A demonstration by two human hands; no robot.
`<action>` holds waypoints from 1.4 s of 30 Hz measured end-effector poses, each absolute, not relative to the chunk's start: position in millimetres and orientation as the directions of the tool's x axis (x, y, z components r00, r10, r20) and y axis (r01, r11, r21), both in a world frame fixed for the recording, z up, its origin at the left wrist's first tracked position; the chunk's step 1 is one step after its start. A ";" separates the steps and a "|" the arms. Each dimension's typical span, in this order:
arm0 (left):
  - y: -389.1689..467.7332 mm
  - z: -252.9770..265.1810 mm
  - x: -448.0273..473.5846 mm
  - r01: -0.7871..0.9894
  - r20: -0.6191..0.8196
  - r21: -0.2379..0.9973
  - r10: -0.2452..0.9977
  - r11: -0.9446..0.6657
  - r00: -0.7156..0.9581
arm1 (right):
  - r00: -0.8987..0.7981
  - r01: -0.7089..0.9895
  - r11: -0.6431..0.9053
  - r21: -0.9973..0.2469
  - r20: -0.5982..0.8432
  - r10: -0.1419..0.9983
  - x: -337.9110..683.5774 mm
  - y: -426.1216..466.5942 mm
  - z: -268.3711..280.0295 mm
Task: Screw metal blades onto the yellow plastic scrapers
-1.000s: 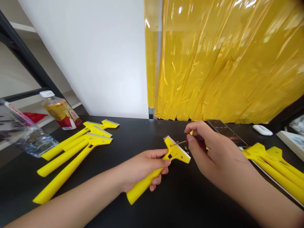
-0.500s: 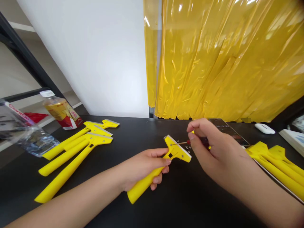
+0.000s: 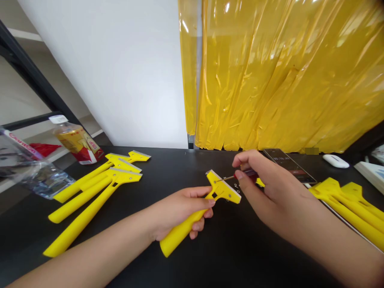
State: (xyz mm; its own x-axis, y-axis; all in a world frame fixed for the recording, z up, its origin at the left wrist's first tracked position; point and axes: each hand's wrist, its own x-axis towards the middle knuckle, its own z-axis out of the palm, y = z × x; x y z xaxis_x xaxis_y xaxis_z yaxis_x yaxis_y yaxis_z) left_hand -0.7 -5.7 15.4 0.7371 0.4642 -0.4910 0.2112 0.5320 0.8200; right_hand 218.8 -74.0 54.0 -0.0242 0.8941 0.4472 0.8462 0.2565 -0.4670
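Note:
My left hand (image 3: 187,210) is wrapped round the neck of a yellow scraper (image 3: 178,236), its head angled up to the right. Two screws show on that head, with a metal blade strip along its far edge. Pinched in my right hand (image 3: 264,188) is a screwdriver (image 3: 248,173) with a dark red handle, partly hidden by the fingers. Its thin shaft reaches left, and the tip meets the upper-left screw (image 3: 215,182). Small light metal pieces (image 3: 237,187) lie on the black table just behind the scraper head.
Several yellow scrapers (image 3: 81,216) with blades lie at left, near a drink bottle (image 3: 78,140) and a clear plastic wrapper (image 3: 45,180). More yellow scraper bodies (image 3: 345,208) lie at right. Behind them are a phone (image 3: 288,164) and a white earbud case (image 3: 336,161). A yellow plastic curtain (image 3: 270,80) hangs behind the table.
The screwdriver handle and my right hand have shifted slightly left and turned a little. The tip stays at the same screw, and my left hand keeps its hold on the scraper.

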 end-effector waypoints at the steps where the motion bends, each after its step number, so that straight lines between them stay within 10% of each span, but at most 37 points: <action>1: -5.6 15.2 -1.1 0.206 -0.489 0.820 0.466 0.535 0.737 | -0.021 0.832 0.269 -0.485 0.457 0.889 219.3 -74.1 54.3; 9: -2.3 19.0 -5.6 0.187 -0.417 0.892 0.586 0.412 0.695 | 0.247 0.468 0.293 -0.834 0.441 0.863 234.8 -70.6 62.3; 13: -0.3 21.8 -9.8 0.371 -0.132 0.918 0.771 -0.142 0.623 | 0.101 0.504 0.008 -0.863 0.068 0.993 236.5 -63.9 55.6; 17: -1.8 20.6 -13.9 0.572 0.143 0.550 0.743 -0.609 0.653 | -0.058 0.516 -0.190 -0.835 -0.255 0.965 224.8 -58.6 40.9; 26: -2.3 14.1 -18.4 0.659 0.104 0.310 0.713 -0.685 0.693 | -0.135 0.555 -0.204 -0.807 -0.330 0.934 224.4 -50.6 23.4; 34: -3.9 17.2 -19.1 0.650 0.170 0.305 0.711 -0.696 0.682 | -0.207 0.233 -0.339 -0.912 -0.387 0.899 229.6 -45.9 26.2; 42: -7.5 20.6 -14.0 0.675 0.161 0.288 0.729 -0.679 0.665 | -0.002 0.654 -0.064 -0.754 -0.086 0.996 217.1 -51.2 22.2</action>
State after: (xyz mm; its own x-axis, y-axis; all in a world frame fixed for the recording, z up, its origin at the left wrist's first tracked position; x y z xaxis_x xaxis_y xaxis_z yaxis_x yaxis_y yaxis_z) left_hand -14.0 -7.5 20.6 0.6654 0.7290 0.1607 0.6750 -0.6794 0.2877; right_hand 217.1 -51.2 22.2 -0.0016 0.9963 -0.0858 0.6539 -0.0638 -0.7539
